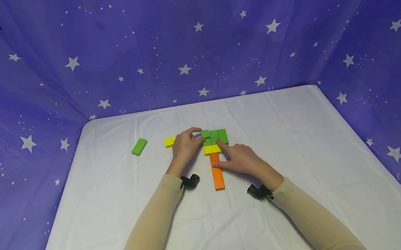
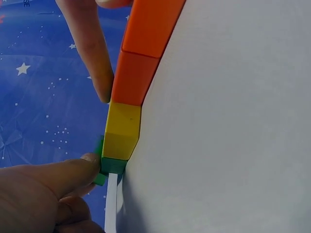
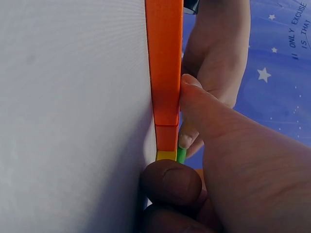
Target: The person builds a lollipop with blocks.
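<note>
Flat on the white table lies a joined figure of blocks: several green blocks (image 1: 222, 136) at the far end, a yellow block (image 1: 212, 149) below them, then a small orange block (image 1: 214, 156) and a long orange block (image 1: 218, 179). My left hand (image 1: 185, 145) pinches a small green block (image 1: 205, 134) between thumb and index finger at the cluster's far left corner. From the right, my right hand (image 1: 243, 158) touches a green block with its extended index fingertip, while its thumb rests on the long orange block; its other fingers are bent under.
A loose green block (image 1: 139, 146) lies to the left on the white table (image 1: 292, 138). Another yellow block (image 1: 170, 142) is partly covered by the left hand. Black wrist cameras sit at both cuffs. Purple star-printed cloth (image 1: 183, 48) rises behind and beside the table.
</note>
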The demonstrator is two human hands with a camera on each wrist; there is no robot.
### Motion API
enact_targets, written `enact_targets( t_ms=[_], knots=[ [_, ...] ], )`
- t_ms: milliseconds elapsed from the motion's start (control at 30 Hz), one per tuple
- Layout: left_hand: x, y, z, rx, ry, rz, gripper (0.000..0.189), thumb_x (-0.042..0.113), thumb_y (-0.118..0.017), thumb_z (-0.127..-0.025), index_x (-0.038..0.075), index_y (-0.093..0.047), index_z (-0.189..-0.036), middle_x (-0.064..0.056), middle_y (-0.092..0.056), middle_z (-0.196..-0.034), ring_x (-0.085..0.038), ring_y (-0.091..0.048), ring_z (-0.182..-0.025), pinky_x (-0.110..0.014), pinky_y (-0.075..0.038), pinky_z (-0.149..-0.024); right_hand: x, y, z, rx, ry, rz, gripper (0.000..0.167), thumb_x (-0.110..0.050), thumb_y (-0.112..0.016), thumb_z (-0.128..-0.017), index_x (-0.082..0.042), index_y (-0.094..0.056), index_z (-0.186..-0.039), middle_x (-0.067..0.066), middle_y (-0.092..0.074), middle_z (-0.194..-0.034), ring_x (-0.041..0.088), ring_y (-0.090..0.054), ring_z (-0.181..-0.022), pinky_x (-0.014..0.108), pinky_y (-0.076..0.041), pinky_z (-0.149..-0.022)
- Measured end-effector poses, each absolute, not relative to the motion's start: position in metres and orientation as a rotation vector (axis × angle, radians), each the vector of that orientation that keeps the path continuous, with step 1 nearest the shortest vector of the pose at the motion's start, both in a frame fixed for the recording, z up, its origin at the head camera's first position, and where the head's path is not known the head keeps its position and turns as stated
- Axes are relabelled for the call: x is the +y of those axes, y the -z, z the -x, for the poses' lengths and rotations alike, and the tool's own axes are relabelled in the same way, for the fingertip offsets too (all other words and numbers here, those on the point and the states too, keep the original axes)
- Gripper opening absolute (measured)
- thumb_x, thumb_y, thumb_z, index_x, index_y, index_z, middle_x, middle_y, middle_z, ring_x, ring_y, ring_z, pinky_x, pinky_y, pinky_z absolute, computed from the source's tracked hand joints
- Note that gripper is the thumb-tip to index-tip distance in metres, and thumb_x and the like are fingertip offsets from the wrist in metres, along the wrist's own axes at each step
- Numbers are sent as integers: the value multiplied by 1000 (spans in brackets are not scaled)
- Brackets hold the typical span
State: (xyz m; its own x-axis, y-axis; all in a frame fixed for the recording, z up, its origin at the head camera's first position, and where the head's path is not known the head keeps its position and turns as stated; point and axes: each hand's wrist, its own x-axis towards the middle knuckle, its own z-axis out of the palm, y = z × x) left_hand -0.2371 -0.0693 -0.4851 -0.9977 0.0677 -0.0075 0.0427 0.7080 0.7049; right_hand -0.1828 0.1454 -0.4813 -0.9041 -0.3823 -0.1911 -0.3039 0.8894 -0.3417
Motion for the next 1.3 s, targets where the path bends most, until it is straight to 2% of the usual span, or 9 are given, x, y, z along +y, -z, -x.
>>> enact_targets(
  t_ms=[300, 733, 1067, 1300],
  knots=[
    [-68, 483, 236, 2869, -1108, -86, 38, 34, -76, -97, 23, -76, -133, 1, -56, -69, -14, -46, -59, -28, -32, -53, 146, 483, 184, 2818, 428, 537, 101, -73, -68, -90, -15, -36, -167, -2, -42, -60, 18, -42, -59, 31, -32, -54],
    [-68, 486, 235, 2868, -1067, -109, 38, 37, -67, -102, 22, -73, -137, 5, -41, -56, -12, -37, -52, -28, -28, -49, 146, 484, 184, 2817, 419, 529, 102, -75, -67, -90, -16, -35, -167, 0, -48, -62, 20, -47, -63, 31, -37, -56],
    [-70, 485, 229, 2855, -1213, -95, 41, 39, -63, -102, 20, -73, -137, 1, -51, -68, -15, -42, -59, -30, -32, -56, 147, 485, 184, 2813, 436, 540, 101, -74, -67, -91, -15, -35, -167, -3, -40, -60, 18, -40, -59, 32, -31, -55],
    [-80, 473, 226, 2814, -1260, -241, 39, 37, -64, -105, 17, -71, -138, -3, -61, -79, -17, -49, -62, -30, -39, -59, 147, 484, 185, 2816, 424, 541, 102, -75, -67, -91, -15, -35, -167, -3, -37, -59, 16, -35, -56, 31, -27, -54]
  ],
)
